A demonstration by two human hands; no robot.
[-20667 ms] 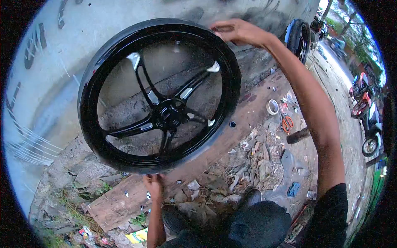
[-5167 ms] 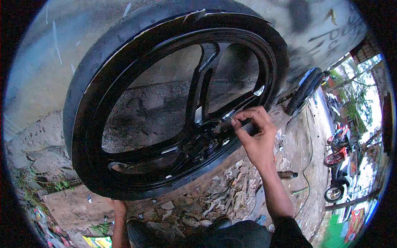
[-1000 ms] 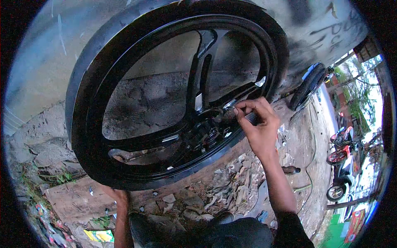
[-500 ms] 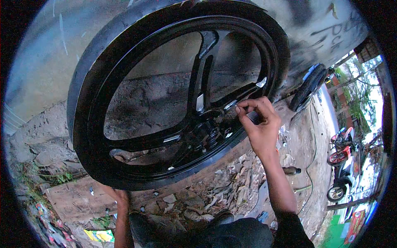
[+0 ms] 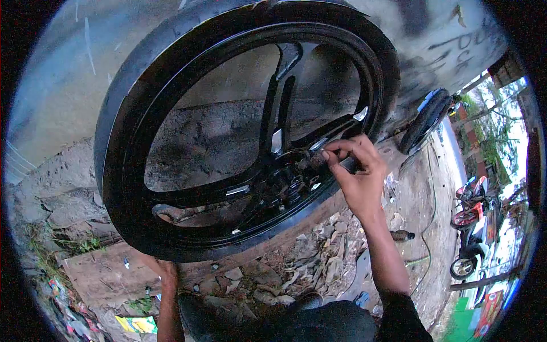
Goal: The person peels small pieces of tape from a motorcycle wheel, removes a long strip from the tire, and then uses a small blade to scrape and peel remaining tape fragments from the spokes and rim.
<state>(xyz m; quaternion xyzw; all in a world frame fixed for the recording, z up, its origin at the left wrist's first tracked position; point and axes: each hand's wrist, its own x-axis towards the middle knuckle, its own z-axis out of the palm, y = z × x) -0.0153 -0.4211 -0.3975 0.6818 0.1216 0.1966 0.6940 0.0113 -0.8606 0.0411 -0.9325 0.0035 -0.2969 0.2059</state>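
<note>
A large black motorcycle wheel (image 5: 276,102) with three broad spokes and a black tyre (image 5: 128,114) stands tilted before me. My right hand (image 5: 362,171) is at the lower right of its hub (image 5: 279,185), thumb and forefinger pinched together. A small dark piece seems to lie at the fingertips, but I cannot make it out. Below the tyre's lower left edge is my left hand (image 5: 162,268), its fingers hidden behind the tyre. Bare metal patches show on some spokes.
A wooden board (image 5: 108,273) lies below the wheel, with rubble (image 5: 307,251) beside it. Behind stands a stained wall (image 5: 62,97). Another wheel (image 5: 424,122) leans at right, near a dark bottle (image 5: 402,235) and a thin hose (image 5: 431,228). Motorcycles (image 5: 470,216) are parked farther right.
The right hand's fingertips have shifted slightly left and down near the hub, still pinched. The wheel has turned or tilted very slightly; the left hand stays under the tyre.
</note>
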